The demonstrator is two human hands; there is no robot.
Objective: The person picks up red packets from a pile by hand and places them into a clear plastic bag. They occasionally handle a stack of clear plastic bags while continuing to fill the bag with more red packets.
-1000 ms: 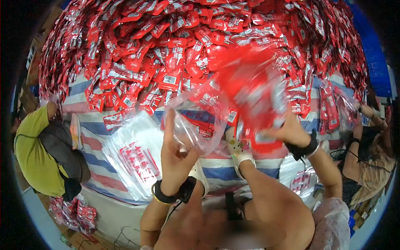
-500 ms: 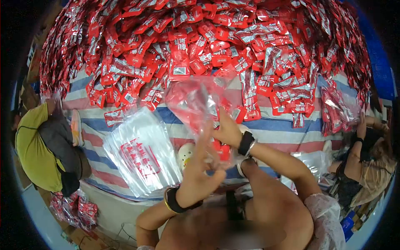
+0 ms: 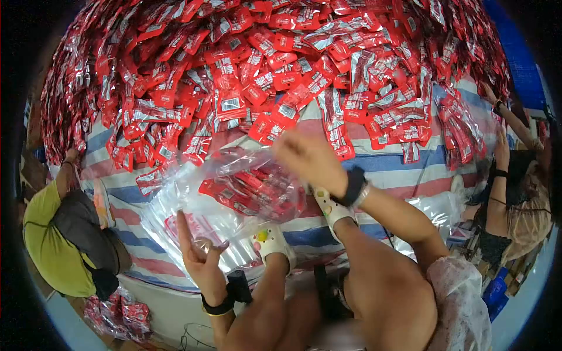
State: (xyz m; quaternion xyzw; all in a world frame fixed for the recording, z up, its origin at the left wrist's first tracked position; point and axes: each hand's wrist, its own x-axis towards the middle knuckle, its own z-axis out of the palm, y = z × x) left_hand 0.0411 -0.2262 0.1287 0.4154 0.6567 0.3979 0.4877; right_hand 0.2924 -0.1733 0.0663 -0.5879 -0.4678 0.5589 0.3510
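A clear plastic bag (image 3: 285, 202) with several red packets (image 3: 249, 190) inside lies in front of my feet, partly over a stack of clear printed bags (image 3: 167, 240). My left hand (image 3: 206, 270) is at the lower edge of that stack, index finger stretched out and the other fingers loosely bent; nothing shows in its grasp. Above the filled bag, my right hand (image 3: 319, 165) reaches toward the loose red packets (image 3: 269, 126). Its fingers are smeared by motion, so I cannot see whether they hold anything.
A large heap of red packets (image 3: 234, 76) spreads across the striped sheet (image 3: 374, 167). One person in a yellow-green top (image 3: 52, 240) sits at left; another person's arm (image 3: 497, 181) is at right. More clear bags (image 3: 433, 219) lie beside my right leg, and filled bags (image 3: 120, 316) stand at lower left.
The bag with the packets has come down and left, from between my hands onto the stack. My left hand has moved left, apart from my right hand, which has moved slightly up.
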